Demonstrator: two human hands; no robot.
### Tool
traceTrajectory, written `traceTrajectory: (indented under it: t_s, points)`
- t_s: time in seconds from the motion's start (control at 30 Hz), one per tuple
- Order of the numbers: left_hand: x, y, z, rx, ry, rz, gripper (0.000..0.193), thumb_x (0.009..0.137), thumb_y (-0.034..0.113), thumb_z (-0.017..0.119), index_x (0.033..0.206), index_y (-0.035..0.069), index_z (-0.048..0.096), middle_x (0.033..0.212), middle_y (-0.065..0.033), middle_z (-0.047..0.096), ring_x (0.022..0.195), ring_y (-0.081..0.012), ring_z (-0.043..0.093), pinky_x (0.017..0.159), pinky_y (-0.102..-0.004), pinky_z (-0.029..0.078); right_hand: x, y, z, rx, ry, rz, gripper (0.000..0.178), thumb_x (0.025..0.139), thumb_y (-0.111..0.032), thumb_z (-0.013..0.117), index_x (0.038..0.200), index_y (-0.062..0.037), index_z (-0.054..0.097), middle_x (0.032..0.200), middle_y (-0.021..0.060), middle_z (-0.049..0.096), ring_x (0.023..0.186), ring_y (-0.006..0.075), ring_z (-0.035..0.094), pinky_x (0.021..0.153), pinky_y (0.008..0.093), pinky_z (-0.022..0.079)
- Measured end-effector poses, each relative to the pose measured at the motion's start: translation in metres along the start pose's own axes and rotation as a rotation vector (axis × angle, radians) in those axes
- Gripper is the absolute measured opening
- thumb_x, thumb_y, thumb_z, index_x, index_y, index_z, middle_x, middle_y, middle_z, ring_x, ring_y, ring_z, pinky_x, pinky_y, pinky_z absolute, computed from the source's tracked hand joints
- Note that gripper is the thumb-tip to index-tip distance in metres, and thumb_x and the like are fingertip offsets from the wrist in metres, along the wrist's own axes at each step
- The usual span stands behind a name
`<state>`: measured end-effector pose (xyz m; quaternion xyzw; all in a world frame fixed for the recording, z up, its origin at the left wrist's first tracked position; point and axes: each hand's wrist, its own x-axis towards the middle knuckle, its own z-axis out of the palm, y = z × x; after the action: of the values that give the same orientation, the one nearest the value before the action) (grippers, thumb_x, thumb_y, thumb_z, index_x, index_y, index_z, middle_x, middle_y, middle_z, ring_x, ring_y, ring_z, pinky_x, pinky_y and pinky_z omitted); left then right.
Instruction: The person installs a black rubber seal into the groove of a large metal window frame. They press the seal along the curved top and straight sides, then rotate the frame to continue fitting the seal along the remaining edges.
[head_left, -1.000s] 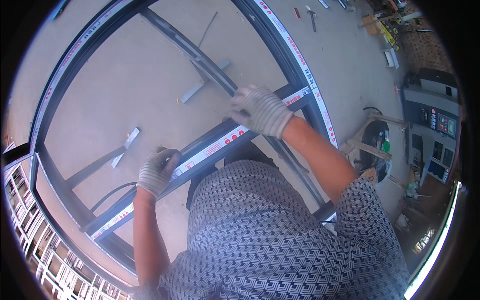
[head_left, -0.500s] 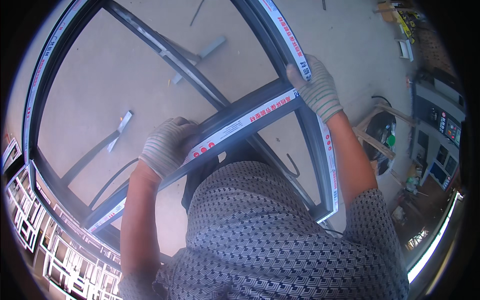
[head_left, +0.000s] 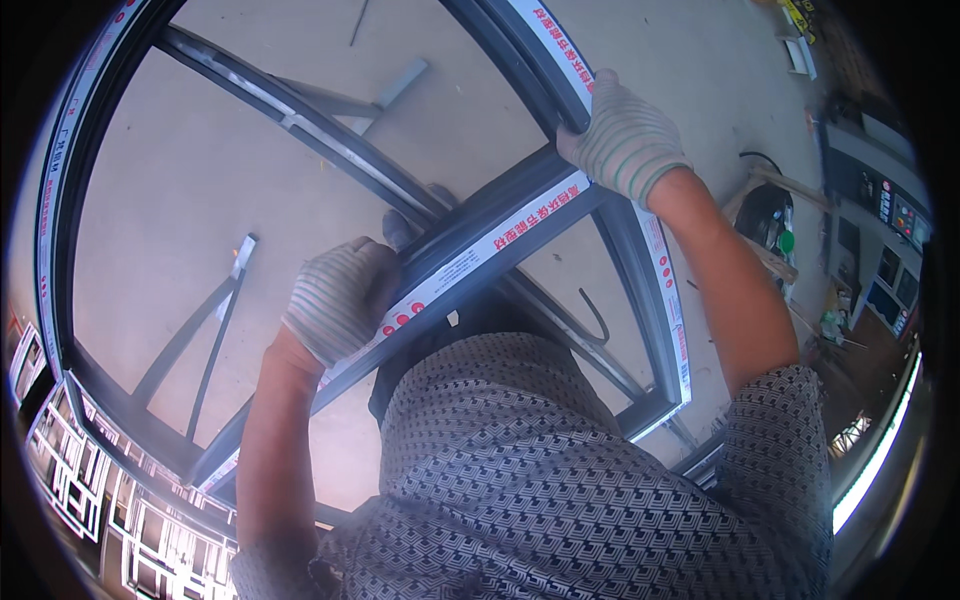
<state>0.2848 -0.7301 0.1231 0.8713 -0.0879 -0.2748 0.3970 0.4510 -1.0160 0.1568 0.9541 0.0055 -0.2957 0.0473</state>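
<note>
A large dark metal window frame (head_left: 500, 222) with white and red printed protective tape lies across the view in front of my body. My left hand (head_left: 343, 300), in a striped knit glove, is wrapped round its crossbar left of the middle. At the joint of the crossbar and the right side bar, my right hand (head_left: 628, 140), gloved likewise, grips the frame with the thumb on the inner side. Beneath the frame runs a long metal support bar (head_left: 320, 140), seen through the opening. Fingertips of both hands are partly hidden.
Metal stand legs (head_left: 215, 330) show below the frame at left. White window frames (head_left: 150, 530) are stacked at lower left. To the right are a grey machine with a control panel (head_left: 905, 222), wooden pieces (head_left: 770, 262) and a black bundle (head_left: 765, 215). A bent dark hose (head_left: 598, 318) lies on the floor.
The window frame has shifted slightly against the support bar beneath it. My right hand has moved up a little and its grip has turned; the left hand stays on the crossbar.
</note>
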Motion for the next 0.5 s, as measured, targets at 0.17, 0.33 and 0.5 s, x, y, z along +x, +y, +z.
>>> traceTrajectory:
  t_s: [0.17, 0.33, 0.5]
  points:
    - [0.003, -0.008, 0.001, -0.182, -0.024, -0.025, 0.011, 0.090, 0.003, 0.064, 0.098, 0.002, 0.070, 0.095, -0.0176, 0.068, 0.088, -0.0326, 0.068, 0.083, -0.0398, 0.055, 0.009, 0.007, 0.001, 0.006, -0.021, -0.049, 0.059, 0.087, -0.033, 0.075, 0.128, 0.0029, 0.053, 0.106, 0.0247, 0.071, 0.097, 0.0364, 0.073, 0.094, 0.0426, 0.055]
    - [0.012, -0.013, -0.006, -0.145, -0.127, 0.035, 0.007, 0.091, 0.000, 0.069, 0.098, 0.001, 0.070, 0.090, -0.0133, 0.070, 0.082, -0.0238, 0.071, 0.077, -0.0342, 0.059, 0.019, 0.039, 0.045, 0.254, 0.278, -0.303, 0.061, 0.083, -0.036, 0.081, 0.121, 0.0032, 0.053, 0.093, 0.0244, 0.071, 0.079, 0.0325, 0.074, 0.083, 0.0399, 0.060]
    - [0.017, -0.014, -0.008, -0.095, -0.150, 0.046, 0.016, 0.091, 0.001, 0.070, 0.106, 0.000, 0.072, 0.096, -0.0150, 0.072, 0.084, -0.0253, 0.073, 0.075, -0.0352, 0.060, 0.020, 0.038, 0.046, 0.223, 0.283, -0.300, 0.071, 0.084, -0.039, 0.080, 0.133, 0.0034, 0.051, 0.109, 0.0257, 0.069, 0.097, 0.0357, 0.071, 0.091, 0.0406, 0.057]
